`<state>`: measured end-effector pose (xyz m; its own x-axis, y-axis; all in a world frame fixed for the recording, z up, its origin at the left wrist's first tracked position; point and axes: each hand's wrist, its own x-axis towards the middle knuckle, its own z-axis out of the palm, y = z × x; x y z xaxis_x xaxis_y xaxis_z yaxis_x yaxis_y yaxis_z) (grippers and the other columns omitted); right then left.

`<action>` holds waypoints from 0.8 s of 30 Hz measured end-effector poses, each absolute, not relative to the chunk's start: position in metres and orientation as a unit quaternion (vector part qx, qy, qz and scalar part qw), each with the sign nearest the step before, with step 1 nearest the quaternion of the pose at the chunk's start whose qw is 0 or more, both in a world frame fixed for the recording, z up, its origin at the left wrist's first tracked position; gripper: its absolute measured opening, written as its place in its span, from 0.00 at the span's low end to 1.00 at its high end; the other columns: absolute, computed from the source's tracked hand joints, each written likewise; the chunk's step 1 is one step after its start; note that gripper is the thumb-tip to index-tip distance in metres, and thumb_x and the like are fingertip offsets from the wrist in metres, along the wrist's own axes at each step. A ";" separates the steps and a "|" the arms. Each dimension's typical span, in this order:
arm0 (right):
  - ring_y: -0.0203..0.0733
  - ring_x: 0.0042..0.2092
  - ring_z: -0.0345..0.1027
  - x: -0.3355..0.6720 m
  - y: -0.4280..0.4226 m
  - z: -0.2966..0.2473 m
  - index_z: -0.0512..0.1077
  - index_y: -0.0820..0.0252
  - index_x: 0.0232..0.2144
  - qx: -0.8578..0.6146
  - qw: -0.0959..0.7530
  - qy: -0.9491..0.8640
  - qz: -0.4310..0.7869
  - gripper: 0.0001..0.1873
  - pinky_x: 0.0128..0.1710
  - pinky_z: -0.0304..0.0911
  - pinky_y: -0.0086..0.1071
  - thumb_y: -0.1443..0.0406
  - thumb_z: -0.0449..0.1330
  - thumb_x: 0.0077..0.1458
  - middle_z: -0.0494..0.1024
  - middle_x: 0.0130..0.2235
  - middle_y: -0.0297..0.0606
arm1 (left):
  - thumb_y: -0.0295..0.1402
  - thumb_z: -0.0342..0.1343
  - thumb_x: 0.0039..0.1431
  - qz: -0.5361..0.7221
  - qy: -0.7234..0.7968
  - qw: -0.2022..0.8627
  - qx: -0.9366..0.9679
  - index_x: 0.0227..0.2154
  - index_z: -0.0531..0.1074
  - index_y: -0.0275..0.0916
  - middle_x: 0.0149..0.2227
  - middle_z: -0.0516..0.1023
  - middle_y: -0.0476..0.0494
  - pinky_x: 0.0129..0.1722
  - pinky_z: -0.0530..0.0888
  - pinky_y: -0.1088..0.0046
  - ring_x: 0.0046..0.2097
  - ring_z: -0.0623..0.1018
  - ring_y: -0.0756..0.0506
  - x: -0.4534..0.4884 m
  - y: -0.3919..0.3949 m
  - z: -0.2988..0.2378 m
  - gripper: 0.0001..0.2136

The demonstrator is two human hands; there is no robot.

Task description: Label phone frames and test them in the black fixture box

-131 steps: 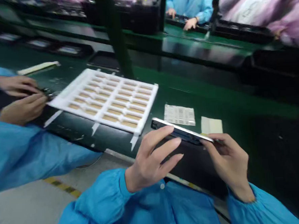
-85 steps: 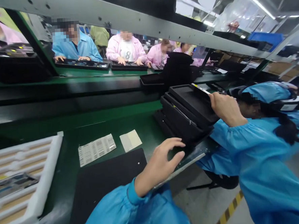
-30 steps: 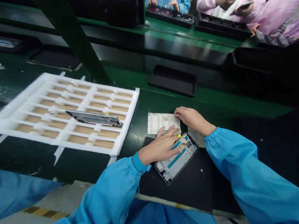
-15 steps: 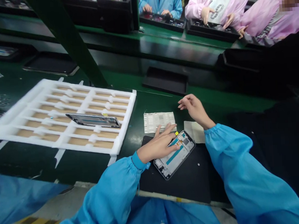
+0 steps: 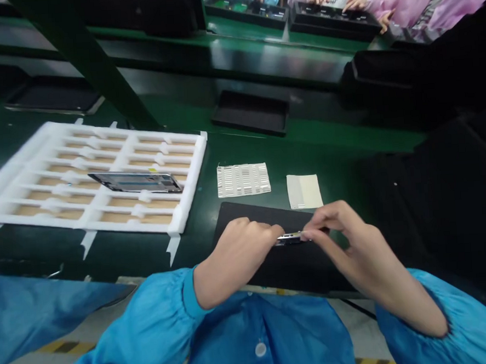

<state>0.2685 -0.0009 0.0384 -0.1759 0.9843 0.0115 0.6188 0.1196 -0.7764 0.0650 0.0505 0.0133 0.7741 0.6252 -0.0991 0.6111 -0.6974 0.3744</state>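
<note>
A phone frame (image 5: 289, 238) is raised above the black work mat (image 5: 233, 221) and turned edge-on, so only its thin side shows. My left hand (image 5: 239, 252) is closed around its left end and covers much of it. At the right end, my right hand (image 5: 349, 238) pinches the edge between thumb and fingers; anything small between those fingertips is hidden. Beyond the mat lies a sheet of small silvery strips (image 5: 243, 180). A pale two-toned sheet (image 5: 304, 191) rests just past my right fingers.
At left, a white foam tray (image 5: 175, 222) with slots holds another phone frame (image 5: 138, 183) standing on edge. A black tray (image 5: 250, 113) sits at the back, left of dark cloth-like material (image 5: 445, 186). A green post (image 5: 91, 62) slants down behind the foam tray. Co-workers' hands (image 5: 355, 1) show across the bench.
The phone frame has been lifted off the mat and tipped edge-on. My right hand has come down from beyond the mat to grip its right end. The view has shifted slightly.
</note>
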 end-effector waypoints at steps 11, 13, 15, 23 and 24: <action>0.35 0.38 0.69 0.269 -0.002 0.022 0.62 0.52 0.38 -0.552 0.214 -0.676 0.439 0.03 0.38 0.61 0.30 0.63 0.53 0.66 0.75 0.34 0.26 | 0.30 0.55 0.67 0.320 0.267 0.275 0.866 0.44 0.74 0.41 0.44 0.83 0.53 0.39 0.71 0.76 0.43 0.82 0.52 0.058 0.036 -0.013 0.06; 0.34 0.38 0.70 0.269 -0.001 0.019 0.62 0.52 0.37 -0.539 0.240 -0.673 0.446 0.03 0.39 0.61 0.29 0.63 0.53 0.67 0.75 0.34 0.27 | 0.29 0.55 0.67 0.324 0.261 0.265 0.870 0.44 0.73 0.40 0.43 0.83 0.53 0.39 0.71 0.76 0.43 0.82 0.52 0.059 0.038 -0.013 0.06; 0.33 0.38 0.72 0.268 -0.001 0.015 0.63 0.53 0.37 -0.528 0.275 -0.665 0.450 0.03 0.40 0.62 0.28 0.63 0.53 0.67 0.76 0.34 0.27 | 0.27 0.55 0.66 0.330 0.247 0.244 0.878 0.42 0.74 0.40 0.42 0.83 0.53 0.39 0.71 0.75 0.42 0.82 0.52 0.061 0.040 -0.014 0.05; 0.37 0.43 0.73 0.274 -0.014 -0.005 0.71 0.54 0.41 -0.574 0.414 -0.658 0.258 0.05 0.44 0.67 0.30 0.67 0.57 0.64 0.78 0.40 0.34 | 0.25 0.55 0.65 0.336 0.248 0.139 0.898 0.42 0.72 0.36 0.40 0.83 0.47 0.39 0.73 0.73 0.41 0.82 0.49 0.065 0.044 -0.021 0.05; 0.39 0.45 0.73 0.276 -0.015 -0.008 0.71 0.54 0.42 -0.570 0.412 -0.672 0.233 0.06 0.47 0.67 0.31 0.68 0.59 0.62 0.78 0.41 0.35 | 0.24 0.55 0.65 0.328 0.248 0.128 0.903 0.42 0.71 0.36 0.40 0.83 0.46 0.40 0.73 0.73 0.41 0.82 0.48 0.065 0.045 -0.021 0.05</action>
<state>0.2763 -0.0146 -0.0083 -0.0120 0.9576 0.2880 0.5736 0.2425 -0.7824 0.0651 0.0448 -0.0210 0.6626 0.5311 0.5281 0.3638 -0.8446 0.3929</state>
